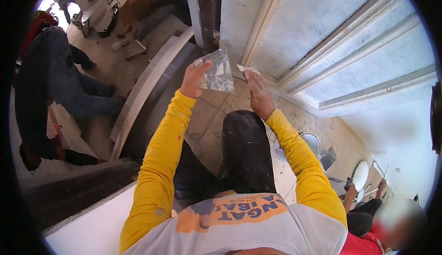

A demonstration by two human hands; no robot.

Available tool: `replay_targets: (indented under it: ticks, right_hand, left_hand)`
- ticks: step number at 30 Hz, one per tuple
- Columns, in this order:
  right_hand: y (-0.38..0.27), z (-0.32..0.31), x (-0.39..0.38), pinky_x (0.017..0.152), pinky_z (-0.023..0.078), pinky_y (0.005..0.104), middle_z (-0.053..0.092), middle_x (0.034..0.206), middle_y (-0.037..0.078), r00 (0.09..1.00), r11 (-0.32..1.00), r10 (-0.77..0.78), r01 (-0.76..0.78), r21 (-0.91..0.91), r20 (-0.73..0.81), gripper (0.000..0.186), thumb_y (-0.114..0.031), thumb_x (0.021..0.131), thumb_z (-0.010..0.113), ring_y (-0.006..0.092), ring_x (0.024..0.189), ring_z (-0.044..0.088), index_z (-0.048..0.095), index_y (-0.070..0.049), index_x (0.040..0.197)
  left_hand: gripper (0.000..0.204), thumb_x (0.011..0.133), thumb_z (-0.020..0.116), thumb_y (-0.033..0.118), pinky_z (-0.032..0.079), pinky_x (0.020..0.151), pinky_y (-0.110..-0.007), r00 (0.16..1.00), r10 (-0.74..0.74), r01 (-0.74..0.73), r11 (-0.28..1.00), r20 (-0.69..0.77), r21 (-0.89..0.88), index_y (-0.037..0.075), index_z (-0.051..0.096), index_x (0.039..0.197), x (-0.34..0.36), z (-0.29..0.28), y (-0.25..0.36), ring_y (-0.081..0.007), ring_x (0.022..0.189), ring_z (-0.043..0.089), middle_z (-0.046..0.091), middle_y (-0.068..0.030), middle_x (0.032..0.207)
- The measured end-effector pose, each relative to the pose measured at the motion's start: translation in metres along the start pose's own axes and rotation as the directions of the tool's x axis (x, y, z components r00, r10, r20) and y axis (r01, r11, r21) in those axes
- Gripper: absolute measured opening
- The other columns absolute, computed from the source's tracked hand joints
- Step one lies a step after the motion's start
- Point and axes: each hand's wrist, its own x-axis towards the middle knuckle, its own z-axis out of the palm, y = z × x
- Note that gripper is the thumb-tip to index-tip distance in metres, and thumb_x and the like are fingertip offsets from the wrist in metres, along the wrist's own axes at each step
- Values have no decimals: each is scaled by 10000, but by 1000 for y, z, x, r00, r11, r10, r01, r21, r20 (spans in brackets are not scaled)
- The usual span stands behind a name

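My left hand (pixel 195 77) grips a flat, see-through plate (pixel 218 73) by its left edge, thumb on top. The plate is smeared with white and grey paste. To the right of it, my right hand (pixel 260 93) is closed on a small white flat piece (pixel 244 68), whose exact kind I cannot make out. The tip of that piece points toward the foot of a white panelled door (pixel 299 29) with raised mouldings and grey smudges. A gap separates the plate and the white piece.
A curved pale ledge (pixel 152 77) runs along my left. Beyond it a person in jeans (pixel 76 82) bends low, near a white toilet (pixel 99 13). A bucket (pixel 311 143) stands on the tiles to my right. Another person in red (pixel 361 239) works at lower right.
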Motion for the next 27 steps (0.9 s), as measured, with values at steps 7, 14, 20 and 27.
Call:
replay_targets:
  ticks: [7, 14, 20, 27]
  right_hand:
    - [-10, -8, 13, 1135, 316, 507, 483, 1430, 137, 977, 980, -150, 167, -108, 151, 725, 119, 701, 569, 370, 1322, 440, 492, -90, 1390]
    - [-22, -49, 27, 1142, 283, 538, 476, 1448, 82, 980, 936, -111, 158, -314, 164, 659, 50, 724, 571, 359, 1321, 430, 542, -142, 1354]
    - [-22, -38, 25, 1086, 365, 497, 537, 1375, 79, 957, 957, -72, 145, -250, 281, 644, 81, 735, 543, 358, 1268, 475, 569, -151, 1335]
    - [30, 23, -22, 1002, 420, 447, 515, 1367, 113, 930, 884, 287, -165, -436, 229, 560, -4, 769, 579, 326, 1209, 506, 518, -80, 1321]
  left_hand:
    - [592, 774, 765, 98, 390, 1055, -341, 999, -53, 50, 941, 1, -334, 33, 547, 1320, -13, 12, 6, -256, 1191, 569, 586, -141, 1298]
    - [386, 915, 686, 180, 478, 912, -262, 977, -173, 154, 977, -122, -147, -13, 615, 1242, 13, 7, 26, -124, 1005, 625, 682, -53, 1116]
    - [341, 926, 671, 161, 461, 910, -248, 978, -187, 178, 979, -89, -95, -24, 635, 1210, 12, 10, 14, -112, 989, 605, 675, -46, 1108]
    - [359, 944, 622, 167, 442, 935, -261, 962, -79, 102, 992, -260, 76, -46, 608, 1233, 22, -12, 4, -127, 1024, 590, 654, -56, 1137]
